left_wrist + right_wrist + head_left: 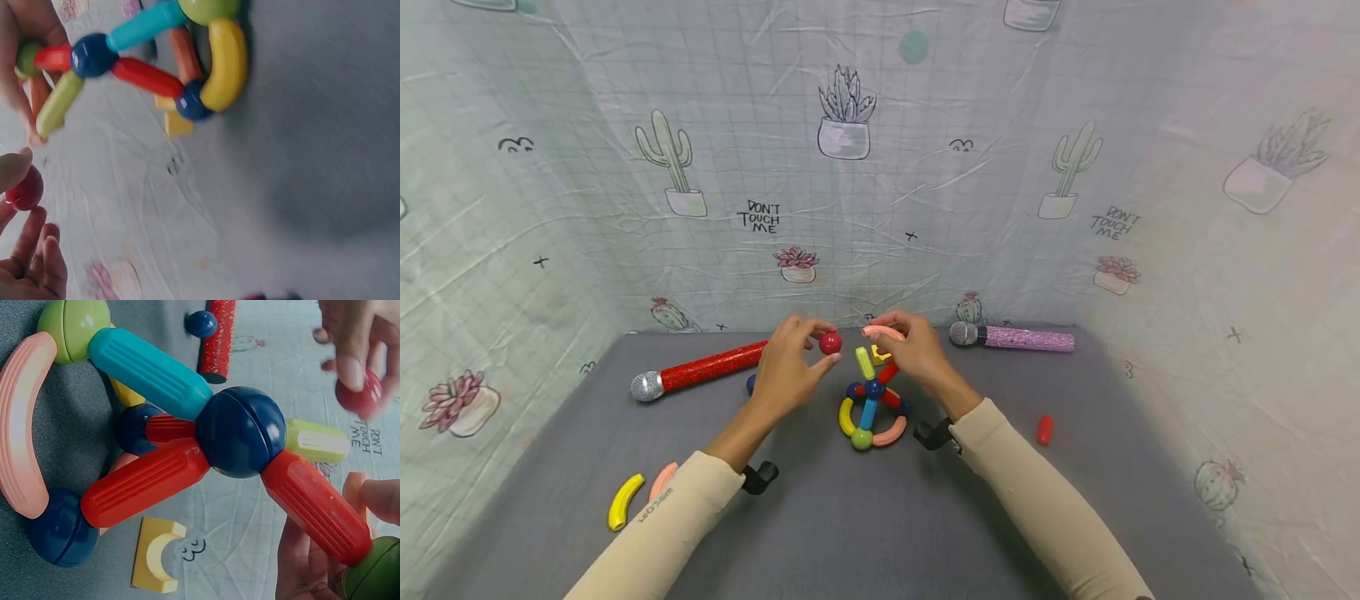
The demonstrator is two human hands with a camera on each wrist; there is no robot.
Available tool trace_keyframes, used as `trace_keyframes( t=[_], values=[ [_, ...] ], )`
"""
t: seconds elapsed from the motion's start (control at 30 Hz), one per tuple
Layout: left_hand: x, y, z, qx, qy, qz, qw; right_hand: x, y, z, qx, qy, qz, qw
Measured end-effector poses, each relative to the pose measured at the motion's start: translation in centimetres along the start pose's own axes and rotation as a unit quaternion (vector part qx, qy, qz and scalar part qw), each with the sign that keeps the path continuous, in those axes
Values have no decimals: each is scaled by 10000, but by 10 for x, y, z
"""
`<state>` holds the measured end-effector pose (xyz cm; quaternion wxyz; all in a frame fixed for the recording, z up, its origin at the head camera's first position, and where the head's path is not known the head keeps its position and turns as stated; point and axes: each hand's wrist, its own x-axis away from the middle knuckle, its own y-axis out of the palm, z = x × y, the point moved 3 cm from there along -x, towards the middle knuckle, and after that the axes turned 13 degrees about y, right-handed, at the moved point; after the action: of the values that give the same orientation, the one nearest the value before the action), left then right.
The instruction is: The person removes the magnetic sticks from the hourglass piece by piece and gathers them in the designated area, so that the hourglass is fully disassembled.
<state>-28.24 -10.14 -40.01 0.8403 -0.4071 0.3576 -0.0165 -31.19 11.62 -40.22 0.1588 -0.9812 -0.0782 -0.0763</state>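
My left hand (785, 367) pinches a red ball (830, 343) between thumb and fingertips, above the table. To its right, my right hand (919, 354) holds a salmon curved stick (883, 332). Between and below the hands stands a ball-and-stick structure: a ring of curved sticks and balls, with a light blue stick (150, 374) and red sticks rising to a dark blue ball (240, 431). From that ball a lime stick (865, 363) and a red stick (317, 509) slant upward. The red one ends in a green ball (376, 572) close by my right fingers.
At the back lie a red glitter microphone (711, 367) and a pink glitter one (1026, 337). A yellow arched block (155, 555) sits behind the structure. A yellow curved stick (623, 502) and a salmon one (662, 481) are front left, a red stick (1045, 430) right.
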Motion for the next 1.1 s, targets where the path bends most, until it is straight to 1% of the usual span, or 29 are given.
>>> trace_keyframes(
  t=[0.13,0.23,0.3,0.4,0.5,0.6,0.7,0.87,1.0,1.1],
  values=[
    [15,-18,-22,-241,-181,20,9995,0,0,-1,-30,46,-10,10000],
    [26,-31,-44,-453,-336,-97,9984,0,-1,-1,-45,76,-2,10000],
    [33,-40,-61,-592,-487,-263,9967,0,-1,-1,-47,77,1,10000],
    [44,-53,-83,-765,-747,-610,9924,0,-1,-2,-84,90,-17,9999],
    [54,-64,-103,-897,-963,-936,9869,0,-2,-3,-98,129,-26,9999],
    [62,-72,-119,-955,-1099,-1200,9820,-1,-2,-2,-104,180,-42,9998],
    [66,-76,-134,-985,-1232,-1528,9756,-2,-3,-1,-214,271,-92,9994],
    [70,-74,-149,-1146,-1346,-2081,9620,-3,-3,1,-461,428,-179,9979],
    [74,-70,-154,-1230,-1359,-2300,9558,-4,-3,1,-501,481,-204,9974],
    [75,-67,-156,-1222,-1387,-2313,9552,-4,-4,2,-526,571,-189,9968]
  ],
)
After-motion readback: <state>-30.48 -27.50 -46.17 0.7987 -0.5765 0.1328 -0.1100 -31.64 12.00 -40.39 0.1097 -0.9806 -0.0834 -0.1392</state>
